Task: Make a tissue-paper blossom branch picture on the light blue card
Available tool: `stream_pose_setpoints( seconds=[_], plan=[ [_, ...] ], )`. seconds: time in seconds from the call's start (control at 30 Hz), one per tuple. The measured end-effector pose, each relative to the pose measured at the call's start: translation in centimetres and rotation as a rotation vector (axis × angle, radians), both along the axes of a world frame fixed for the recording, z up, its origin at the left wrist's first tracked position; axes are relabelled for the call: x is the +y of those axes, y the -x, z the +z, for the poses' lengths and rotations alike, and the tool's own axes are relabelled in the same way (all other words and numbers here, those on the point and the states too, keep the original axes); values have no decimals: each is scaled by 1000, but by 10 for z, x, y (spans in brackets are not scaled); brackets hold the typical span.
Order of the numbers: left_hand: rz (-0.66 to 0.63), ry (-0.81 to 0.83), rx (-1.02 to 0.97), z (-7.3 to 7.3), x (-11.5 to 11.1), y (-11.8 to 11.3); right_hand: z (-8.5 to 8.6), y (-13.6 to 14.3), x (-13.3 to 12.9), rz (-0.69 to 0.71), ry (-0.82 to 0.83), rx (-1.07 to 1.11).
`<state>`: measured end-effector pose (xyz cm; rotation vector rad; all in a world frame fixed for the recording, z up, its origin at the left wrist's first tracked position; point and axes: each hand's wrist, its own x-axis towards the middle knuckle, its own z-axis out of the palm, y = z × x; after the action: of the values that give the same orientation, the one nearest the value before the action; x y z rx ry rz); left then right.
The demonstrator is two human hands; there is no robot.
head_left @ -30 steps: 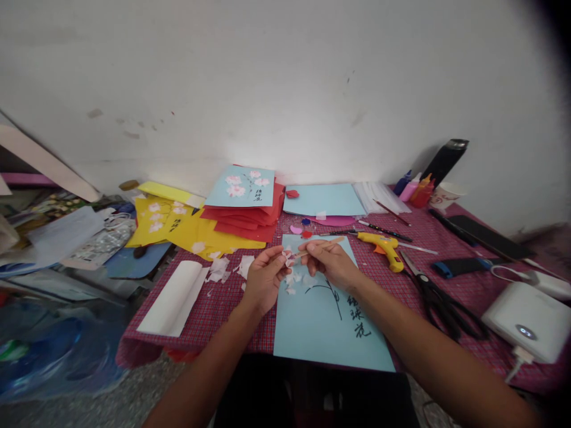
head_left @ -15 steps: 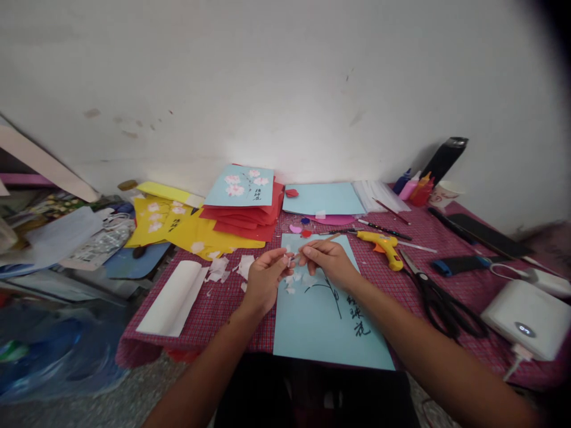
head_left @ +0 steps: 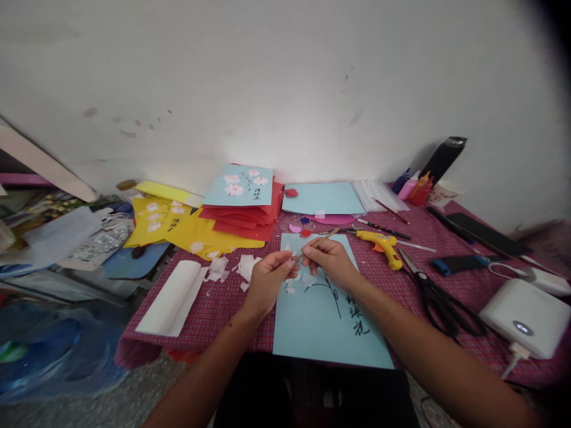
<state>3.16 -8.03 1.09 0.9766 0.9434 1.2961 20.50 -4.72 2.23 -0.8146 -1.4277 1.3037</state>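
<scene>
My left hand (head_left: 270, 279) pinches a tiny pale scrap, apparently white paper, at its fingertips. Between the thumb and fingers of my right hand (head_left: 330, 261) is a thin wooden stick (head_left: 329, 233); its lower tip meets the left fingertips. Both hands hover over the upper part of a light blue sheet (head_left: 312, 327), which bears black brushed branch lines and black characters (head_left: 357, 312). Small white paper bits (head_left: 289, 289) lie on the sheet below the hands. Torn white paper pieces (head_left: 217, 268) are left of it, beside a folded white paper strip (head_left: 172, 300).
Behind are a stack of red sheets (head_left: 245, 229) topped by a blue flower card (head_left: 241, 185), and yellow sheets (head_left: 214, 241). At right lie a yellow glue gun (head_left: 379, 244), black-handled scissors (head_left: 441, 303), a white power bank (head_left: 526, 318) and paint bottles (head_left: 419, 189). A wall stands behind.
The stick in my right hand has tilted up, with more of its upper end showing. My left fingers have shifted slightly right and lower. The table things stay put.
</scene>
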Motion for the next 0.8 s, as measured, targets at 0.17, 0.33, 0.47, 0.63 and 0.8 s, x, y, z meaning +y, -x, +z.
stream_pose_setpoints(
  seconds=[0.17, 0.33, 0.47, 0.63, 0.8],
  plan=[
    [-6, 7, 38, 0, -1, -1, -3, 0, -1, -22, -14, 39],
    [-13, 7, 48, 1, -1, 0, -2, -3, 0, 63, 13, 68],
    [-34, -13, 51, 1, -2, 0, 2, -1, 0, -2, 5, -23],
    [-43, -82, 129, 0, -2, 1, 3, 3, -1, -19, -15, -61],
    [-17, -104, 191, 5, 1, 4, 1, 1, 0, -66, 10, 2]
  ],
)
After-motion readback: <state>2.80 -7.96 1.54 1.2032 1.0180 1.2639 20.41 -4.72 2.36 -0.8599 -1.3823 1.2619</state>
